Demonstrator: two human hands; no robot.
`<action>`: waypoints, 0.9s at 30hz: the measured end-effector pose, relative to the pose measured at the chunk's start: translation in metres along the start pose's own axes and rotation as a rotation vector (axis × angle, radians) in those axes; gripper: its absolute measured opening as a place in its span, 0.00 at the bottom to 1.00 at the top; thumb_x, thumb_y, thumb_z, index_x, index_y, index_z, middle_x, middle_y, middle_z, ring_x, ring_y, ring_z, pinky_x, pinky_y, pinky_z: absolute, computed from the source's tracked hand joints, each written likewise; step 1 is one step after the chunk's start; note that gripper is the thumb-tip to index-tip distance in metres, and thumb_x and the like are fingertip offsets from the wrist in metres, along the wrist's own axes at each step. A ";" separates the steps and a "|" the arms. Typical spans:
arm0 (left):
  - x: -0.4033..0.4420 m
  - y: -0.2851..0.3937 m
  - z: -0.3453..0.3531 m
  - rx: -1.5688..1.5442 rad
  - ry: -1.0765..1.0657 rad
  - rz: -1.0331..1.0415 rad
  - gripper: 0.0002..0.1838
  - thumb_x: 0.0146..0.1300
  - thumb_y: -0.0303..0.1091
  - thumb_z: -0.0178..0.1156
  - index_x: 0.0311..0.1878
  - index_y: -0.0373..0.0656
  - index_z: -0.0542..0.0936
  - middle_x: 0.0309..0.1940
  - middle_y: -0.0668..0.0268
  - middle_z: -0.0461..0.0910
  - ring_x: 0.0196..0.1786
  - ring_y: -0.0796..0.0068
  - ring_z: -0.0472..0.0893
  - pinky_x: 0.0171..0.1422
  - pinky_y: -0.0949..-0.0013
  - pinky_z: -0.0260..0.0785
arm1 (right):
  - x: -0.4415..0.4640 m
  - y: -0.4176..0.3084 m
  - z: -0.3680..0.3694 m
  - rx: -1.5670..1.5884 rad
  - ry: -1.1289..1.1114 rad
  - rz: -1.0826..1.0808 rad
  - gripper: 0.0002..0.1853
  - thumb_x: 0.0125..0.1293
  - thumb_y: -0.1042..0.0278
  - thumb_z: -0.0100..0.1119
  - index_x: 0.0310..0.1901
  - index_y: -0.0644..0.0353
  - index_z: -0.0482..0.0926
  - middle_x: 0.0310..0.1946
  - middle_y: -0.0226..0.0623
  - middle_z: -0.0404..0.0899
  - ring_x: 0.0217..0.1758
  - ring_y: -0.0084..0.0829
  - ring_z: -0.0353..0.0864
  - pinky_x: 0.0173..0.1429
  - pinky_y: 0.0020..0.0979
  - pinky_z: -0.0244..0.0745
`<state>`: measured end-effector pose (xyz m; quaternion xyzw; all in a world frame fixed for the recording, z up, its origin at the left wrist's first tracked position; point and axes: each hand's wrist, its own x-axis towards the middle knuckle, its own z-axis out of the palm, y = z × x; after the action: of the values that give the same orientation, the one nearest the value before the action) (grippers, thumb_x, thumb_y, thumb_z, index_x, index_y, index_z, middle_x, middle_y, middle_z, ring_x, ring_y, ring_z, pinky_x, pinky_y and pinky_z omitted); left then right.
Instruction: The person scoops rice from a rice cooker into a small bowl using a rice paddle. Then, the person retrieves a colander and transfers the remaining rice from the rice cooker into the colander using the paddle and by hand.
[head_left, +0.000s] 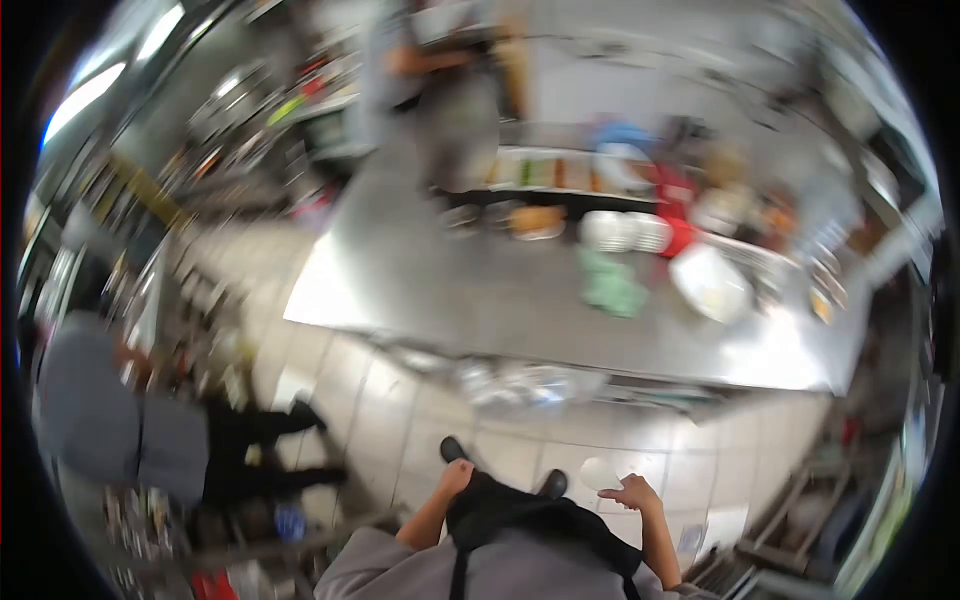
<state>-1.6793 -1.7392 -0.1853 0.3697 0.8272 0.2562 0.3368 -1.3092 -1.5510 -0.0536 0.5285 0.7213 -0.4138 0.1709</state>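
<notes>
One pale round item (600, 474), clamped in the grip of the right hand (634, 492), is off the tabletop (480, 310), not yet set down; left hand (457, 477), beside black apron (500, 508), grip too blurred to tell.

A commercial kitchen: a long stainless-steel worktable (480, 320) carries stacked white bowls (625, 232) and a row of food trays (560, 172), and pale tiles (400, 405) cover the floor.
</notes>
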 end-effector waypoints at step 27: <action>-0.073 0.631 0.455 0.246 -1.769 0.981 0.11 0.57 0.28 0.39 0.23 0.38 0.70 0.30 0.63 0.79 0.38 0.75 0.74 0.48 0.72 0.64 | -0.191 0.396 0.111 1.370 0.931 1.132 0.17 0.47 0.54 0.60 0.27 0.62 0.80 0.17 0.38 0.79 0.13 0.28 0.74 0.21 0.30 0.71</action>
<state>-1.0263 -1.3412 -0.0254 0.7569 0.0595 -0.0860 0.6451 -0.8996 -1.7173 -0.1542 0.8876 -0.0348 -0.3498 -0.2976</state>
